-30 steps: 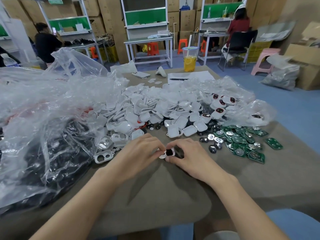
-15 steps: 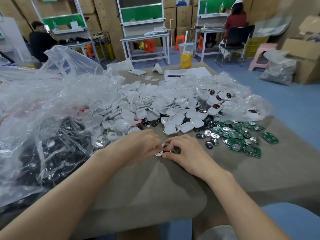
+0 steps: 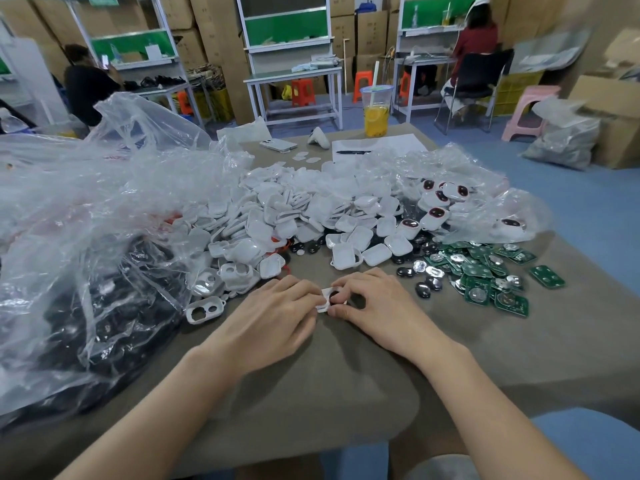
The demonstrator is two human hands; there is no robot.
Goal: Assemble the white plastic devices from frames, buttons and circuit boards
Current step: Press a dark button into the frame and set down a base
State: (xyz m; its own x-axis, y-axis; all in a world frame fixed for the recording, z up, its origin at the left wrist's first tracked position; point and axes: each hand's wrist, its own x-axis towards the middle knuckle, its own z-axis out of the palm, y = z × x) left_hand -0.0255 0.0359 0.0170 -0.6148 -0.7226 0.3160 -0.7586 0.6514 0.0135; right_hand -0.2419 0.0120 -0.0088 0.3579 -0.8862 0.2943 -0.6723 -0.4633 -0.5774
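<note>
Both hands pinch one small white frame [image 3: 325, 302]. The left hand [image 3: 277, 317] takes its left end with curled fingertips and the right hand [image 3: 381, 306] its right end, low over the tabletop [image 3: 311, 382], about midway between the side edges. A dark button [image 3: 334, 296] seems to sit in the opening, but fingers hide how deep. The frame looks light, stiff, thin-walled and probably slippery, so gripping its outer edges seems safest. Circuit boards [image 3: 485, 271] lie toward the right edge.

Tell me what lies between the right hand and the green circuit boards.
Head view: a few loose dark buttons and shiny silver discs lie on the table between the right hand and the green circuit boards.
</note>
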